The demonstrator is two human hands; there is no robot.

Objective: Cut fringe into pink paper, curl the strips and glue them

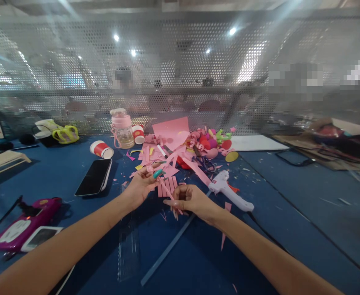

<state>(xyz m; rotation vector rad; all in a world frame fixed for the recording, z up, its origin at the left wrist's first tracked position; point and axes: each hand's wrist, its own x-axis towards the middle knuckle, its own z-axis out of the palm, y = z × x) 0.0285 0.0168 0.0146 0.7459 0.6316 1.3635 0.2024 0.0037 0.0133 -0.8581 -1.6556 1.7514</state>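
Observation:
A narrow pink paper strip [167,189] stretches between my two hands above the blue table. Its upper end is in my left hand [141,183], whose fingers are closed around it and also around a short teal tool [157,173] whose kind I cannot make out. My right hand [188,199] pinches the strip's lower end between thumb and fingers. Behind the strip lie several cut pink paper pieces [172,185] side by side. A white glue gun [232,191] rests just right of my right hand, and a translucent glue stick [167,250] lies below it.
A heap of pink paper scraps [180,133] and coloured pieces fills the back middle. To the left are a phone [94,177], paper cups [101,149], a pink-lidded bottle [122,127] and a purple power strip [26,225]. A clear ruler [128,250] lies in front. Perforated metal panel [180,73] stands behind.

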